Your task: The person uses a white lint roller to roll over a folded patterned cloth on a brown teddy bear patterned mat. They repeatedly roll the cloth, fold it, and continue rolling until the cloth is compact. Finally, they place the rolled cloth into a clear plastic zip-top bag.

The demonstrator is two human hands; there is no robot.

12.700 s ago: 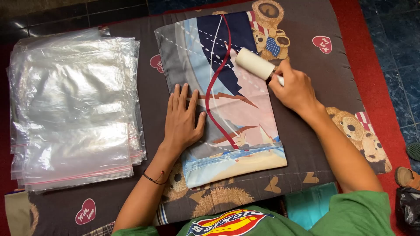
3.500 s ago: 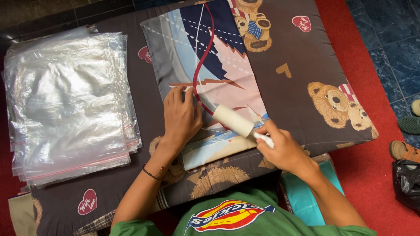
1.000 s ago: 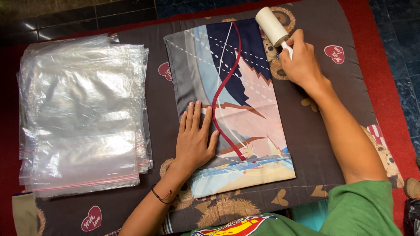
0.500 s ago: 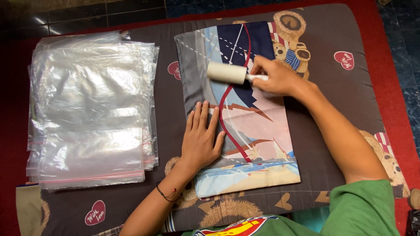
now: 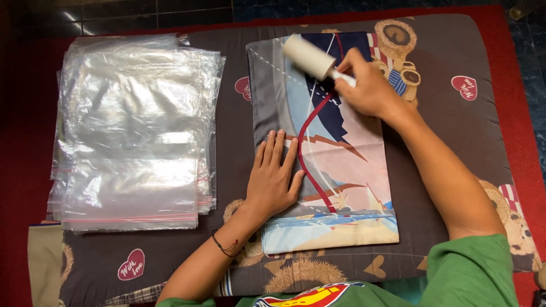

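A folded printed fabric cover (image 5: 347,170) with blue, pink and cream shapes and a red curved line lies flat on a dark brown mat. My left hand (image 5: 276,179) presses flat on its lower left part, fingers spread. My right hand (image 5: 367,88) grips the handle of a white lint roller (image 5: 308,55), whose roll rests on the top left part of the cover.
A stack of several clear plastic bags (image 5: 133,131) with red-lined edges lies on the left of the brown mat (image 5: 455,131), which carries bear and heart prints. Red carpet (image 5: 523,85) surrounds the mat; dark tiles (image 5: 142,14) run along the top.
Over the earlier frames the roller has travelled up and down the cover. In the last half second it moved up and left toward the top corner; my left hand stayed pressed flat.
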